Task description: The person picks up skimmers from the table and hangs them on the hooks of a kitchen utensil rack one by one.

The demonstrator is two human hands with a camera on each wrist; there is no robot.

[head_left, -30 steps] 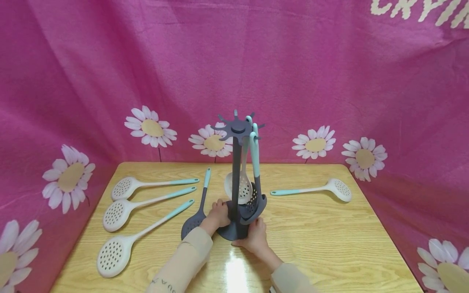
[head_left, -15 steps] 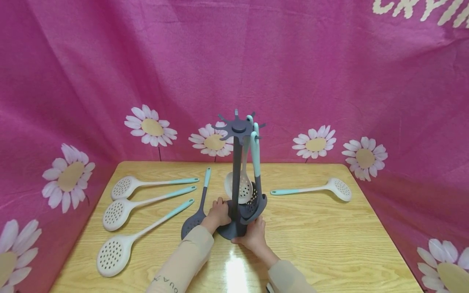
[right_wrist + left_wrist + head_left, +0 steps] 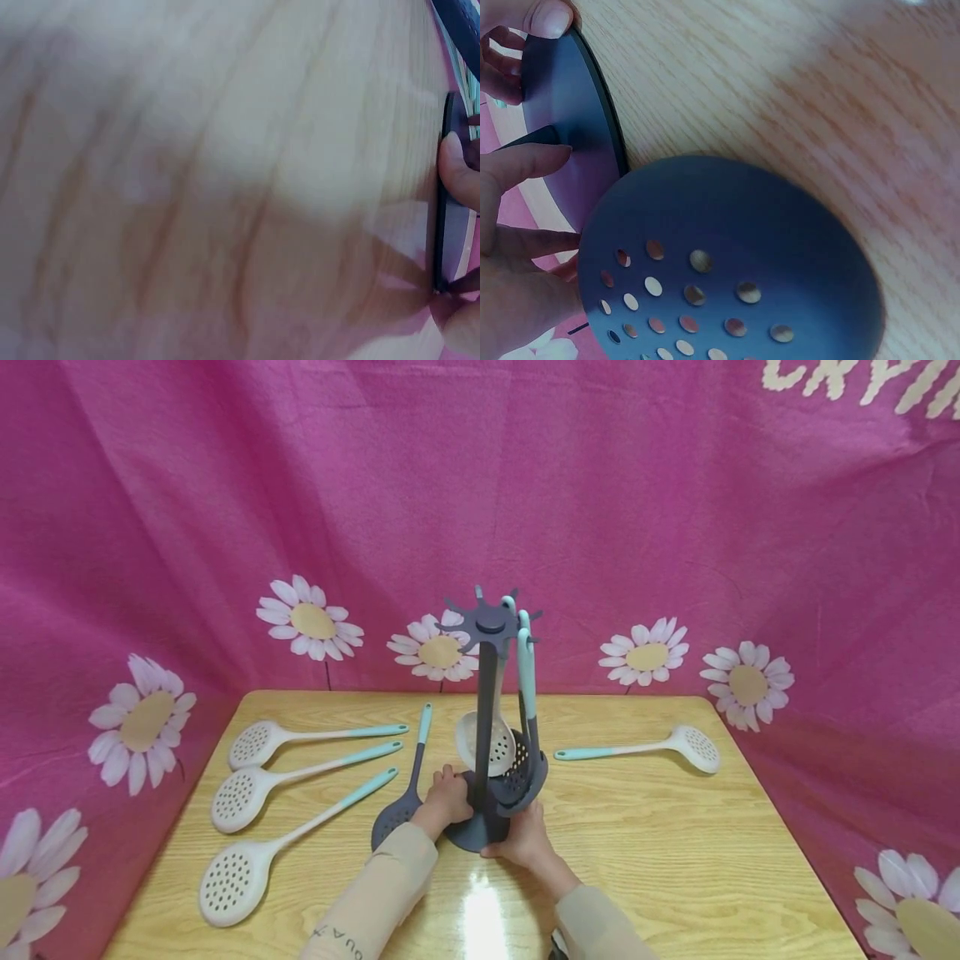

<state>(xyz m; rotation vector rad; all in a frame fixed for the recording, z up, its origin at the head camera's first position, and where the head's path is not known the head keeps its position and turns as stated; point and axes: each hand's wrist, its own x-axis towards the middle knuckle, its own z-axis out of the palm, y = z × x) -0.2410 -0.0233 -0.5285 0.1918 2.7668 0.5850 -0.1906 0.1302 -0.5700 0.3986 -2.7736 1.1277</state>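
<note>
From where I stand, the dark grey, plastic-looking utensil stand [image 3: 486, 727] is upright on the pale wood-grain table [image 3: 637, 860], its post between the person's hands. The left hand [image 3: 447, 797] grips its round base from the left; the right hand [image 3: 525, 841] pinches the rim at the near right. Mint-handled utensils [image 3: 528, 685] hang on the right side only. A dark grey perforated skimmer [image 3: 397, 817] lies just beside the left hand, the nearer one, its mint handle pointing away.

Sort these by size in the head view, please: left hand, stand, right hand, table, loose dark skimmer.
Largest to smallest:
1. Table
2. Stand
3. Loose dark skimmer, partly hidden
4. Left hand and right hand: about alike, so not ranked
</note>
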